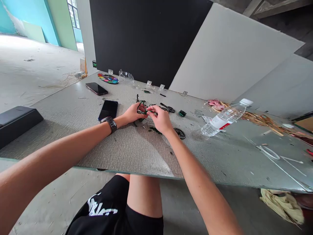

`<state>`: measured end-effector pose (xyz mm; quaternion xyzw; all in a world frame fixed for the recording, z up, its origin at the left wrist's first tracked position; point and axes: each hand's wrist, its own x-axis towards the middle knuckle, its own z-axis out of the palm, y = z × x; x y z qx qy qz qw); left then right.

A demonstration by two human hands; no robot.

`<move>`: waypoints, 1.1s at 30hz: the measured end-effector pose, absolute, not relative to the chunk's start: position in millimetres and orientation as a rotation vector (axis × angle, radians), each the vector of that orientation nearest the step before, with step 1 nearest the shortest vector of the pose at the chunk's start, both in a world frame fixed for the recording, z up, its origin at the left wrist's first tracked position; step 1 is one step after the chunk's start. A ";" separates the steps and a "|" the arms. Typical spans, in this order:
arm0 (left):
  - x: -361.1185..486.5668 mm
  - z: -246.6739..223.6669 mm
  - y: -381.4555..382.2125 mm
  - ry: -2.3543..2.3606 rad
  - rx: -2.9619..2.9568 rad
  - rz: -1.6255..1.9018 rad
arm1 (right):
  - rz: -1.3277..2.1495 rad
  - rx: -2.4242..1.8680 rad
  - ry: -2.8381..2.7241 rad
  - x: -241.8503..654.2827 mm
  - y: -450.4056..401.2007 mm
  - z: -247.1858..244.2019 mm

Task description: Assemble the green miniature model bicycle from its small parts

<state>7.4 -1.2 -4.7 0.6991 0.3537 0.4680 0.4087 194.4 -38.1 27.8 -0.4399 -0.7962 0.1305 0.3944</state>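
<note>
Over the table, my left hand [132,113] grips a small dark-green model bicycle frame [141,106] between thumb and fingers. My right hand [161,119] is closed in a pinch at the frame's right side; whatever lies between its fingertips is too small to make out. Just beyond that hand rest small black spoked wheels [171,109]. Another wheel [180,133] lies by my right wrist. A dark green part [155,130] sits below my right hand, partly covered by it. Farther right is a small green block-like piece [182,113].
Two phones, one black [108,109] and one farther back [96,88], lie left of my hands. A paint palette [108,78] and clear plastic packaging [126,77] are at the back. On the right stands a tilted-looking water bottle [220,120]. A dark case [19,122] occupies the left edge.
</note>
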 end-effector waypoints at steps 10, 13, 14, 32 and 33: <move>7.3 -2.8 -1.8 0.914 1.753 1.174 | 0.282 -1.094 -1.976 195.9 -41.1 32.3; 7.7 -2.3 -2.9 0.906 1.760 1.181 | 0.271 -1.095 -1.982 193.9 -42.9 32.4; 7.8 -2.5 -3.0 0.906 1.757 1.182 | 0.268 -1.094 -1.984 193.1 -43.6 32.5; 7.8 -0.6 -4.4 0.959 1.810 1.164 | 0.244 -1.101 -2.090 186.2 -51.5 38.6; 8.0 -0.4 -4.5 0.970 1.825 1.161 | 0.248 -1.093 -2.098 185.8 -51.7 38.8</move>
